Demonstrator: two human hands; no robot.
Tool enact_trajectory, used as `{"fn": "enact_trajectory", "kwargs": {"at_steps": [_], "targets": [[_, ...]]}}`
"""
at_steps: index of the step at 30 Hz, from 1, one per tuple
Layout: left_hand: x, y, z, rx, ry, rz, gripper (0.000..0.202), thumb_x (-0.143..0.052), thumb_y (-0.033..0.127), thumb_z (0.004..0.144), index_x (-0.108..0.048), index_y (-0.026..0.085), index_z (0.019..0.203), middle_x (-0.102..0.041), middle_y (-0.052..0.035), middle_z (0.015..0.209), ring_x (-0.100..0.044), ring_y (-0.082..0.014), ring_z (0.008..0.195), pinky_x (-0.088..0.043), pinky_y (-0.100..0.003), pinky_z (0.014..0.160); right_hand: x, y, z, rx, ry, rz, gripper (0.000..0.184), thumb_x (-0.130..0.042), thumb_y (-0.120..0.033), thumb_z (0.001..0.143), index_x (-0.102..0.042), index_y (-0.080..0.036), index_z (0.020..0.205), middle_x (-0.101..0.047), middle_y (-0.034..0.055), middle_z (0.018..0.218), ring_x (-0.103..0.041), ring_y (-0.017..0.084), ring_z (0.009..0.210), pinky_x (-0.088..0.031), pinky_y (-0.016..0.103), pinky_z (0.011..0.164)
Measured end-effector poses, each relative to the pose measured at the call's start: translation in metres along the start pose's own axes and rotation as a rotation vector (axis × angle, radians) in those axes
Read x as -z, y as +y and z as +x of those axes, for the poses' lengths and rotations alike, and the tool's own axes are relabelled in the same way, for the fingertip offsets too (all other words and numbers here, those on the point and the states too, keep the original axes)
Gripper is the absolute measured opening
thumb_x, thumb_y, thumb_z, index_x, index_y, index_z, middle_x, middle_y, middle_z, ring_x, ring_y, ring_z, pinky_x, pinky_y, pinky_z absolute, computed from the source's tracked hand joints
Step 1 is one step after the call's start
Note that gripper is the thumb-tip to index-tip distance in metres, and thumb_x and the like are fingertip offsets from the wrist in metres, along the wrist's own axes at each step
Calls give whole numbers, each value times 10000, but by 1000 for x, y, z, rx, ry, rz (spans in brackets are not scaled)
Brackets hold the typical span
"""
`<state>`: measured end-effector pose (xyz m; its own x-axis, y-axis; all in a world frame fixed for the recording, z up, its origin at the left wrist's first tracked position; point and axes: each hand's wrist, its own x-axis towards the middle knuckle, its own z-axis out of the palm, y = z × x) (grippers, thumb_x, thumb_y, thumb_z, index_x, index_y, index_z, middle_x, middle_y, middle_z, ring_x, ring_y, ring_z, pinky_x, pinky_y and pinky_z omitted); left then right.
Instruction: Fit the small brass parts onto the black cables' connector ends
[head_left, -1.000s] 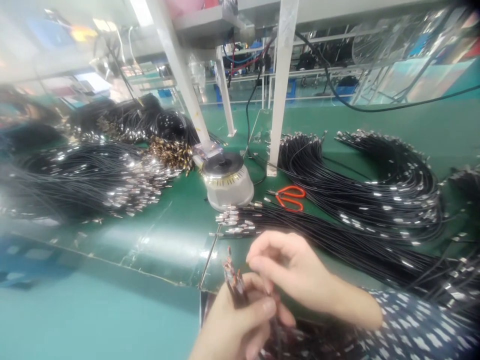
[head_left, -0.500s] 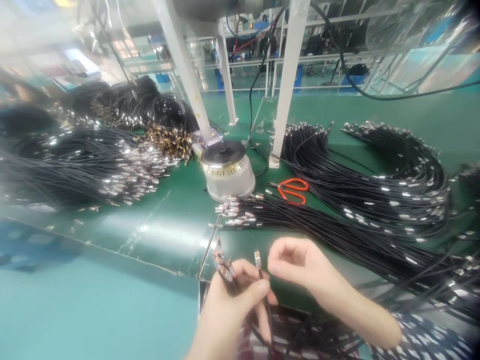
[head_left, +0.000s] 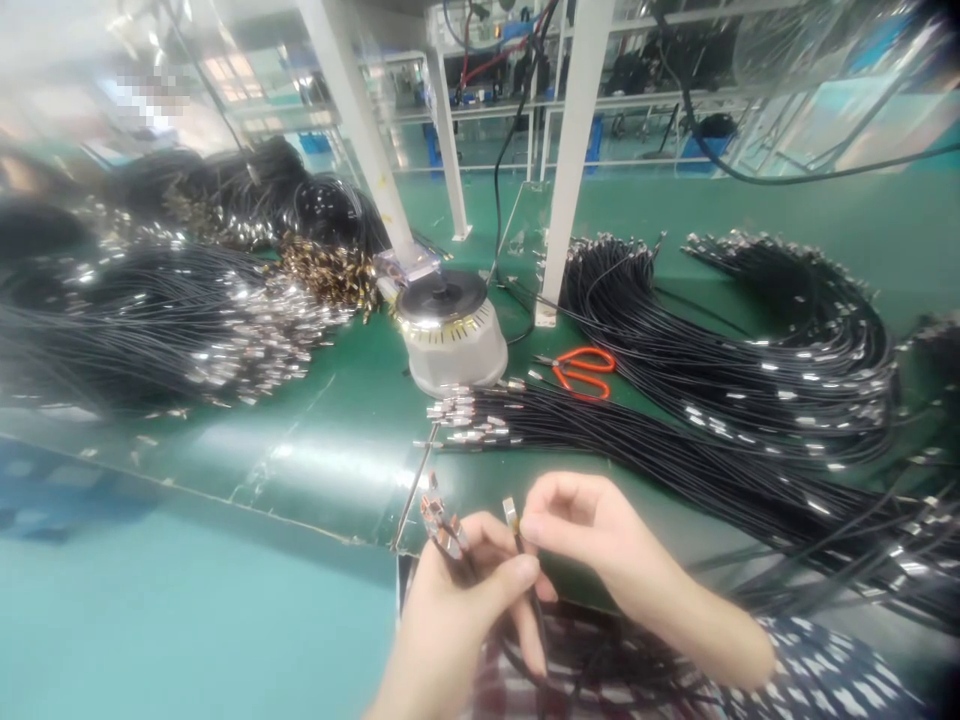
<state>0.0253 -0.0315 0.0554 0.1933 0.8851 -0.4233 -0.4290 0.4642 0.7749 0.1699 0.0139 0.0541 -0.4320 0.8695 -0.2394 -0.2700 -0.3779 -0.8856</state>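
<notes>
My left hand [head_left: 472,610] is closed around several black cables with bare metal and copper-coloured ends [head_left: 442,520], which stick up past the forefinger. Between its thumb and fingers stands a single black cable tipped with a flat silver connector [head_left: 510,508]. Close beside that connector, at its right, is my right hand [head_left: 581,520], thumb and forefinger pinched together and the other fingers curled. Whether the fingertips touch the connector or hold something small, I cannot make out. Lower parts of the held cables run down over my lap.
Just beyond my hands lies a bundle of black cables [head_left: 600,430] with silver ends. Orange-handled scissors [head_left: 585,372] and a round white dispenser with a black top [head_left: 454,345] stand behind it. More cable piles [head_left: 750,370] lie right and left [head_left: 247,330]. White posts [head_left: 570,160] rise from the green table.
My right hand has moved a little left, bringing its pinched fingertips up against the side of the connector. My left hand keeps its grip; the camera view has shifted slightly.
</notes>
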Motion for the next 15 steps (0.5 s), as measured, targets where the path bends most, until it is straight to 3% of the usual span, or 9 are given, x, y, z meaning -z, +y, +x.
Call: {"fn": "enact_trajectory", "kwargs": {"at_steps": [9,15], "targets": [[0,1,-1,4,-5,7,189,-685,161,793,-521,169,700,-733,-39,621,-628,-108,361,-404,-176,451,-1,4,0,-14,-24,41,307,-786,-369,734,-582,-147,676,-620,-13,595,-550,89,421,-411,240,488],[0,0,-2,-23,-9,65,183,-679,173,802,-525,165,704,-726,-28,626,-636,-111,370,-389,-172,445,-6,6,-3,-19,26,33,324,-792,-379,720,-568,-147,682,-601,-21,595,-533,76,412,-385,215,455]]}}
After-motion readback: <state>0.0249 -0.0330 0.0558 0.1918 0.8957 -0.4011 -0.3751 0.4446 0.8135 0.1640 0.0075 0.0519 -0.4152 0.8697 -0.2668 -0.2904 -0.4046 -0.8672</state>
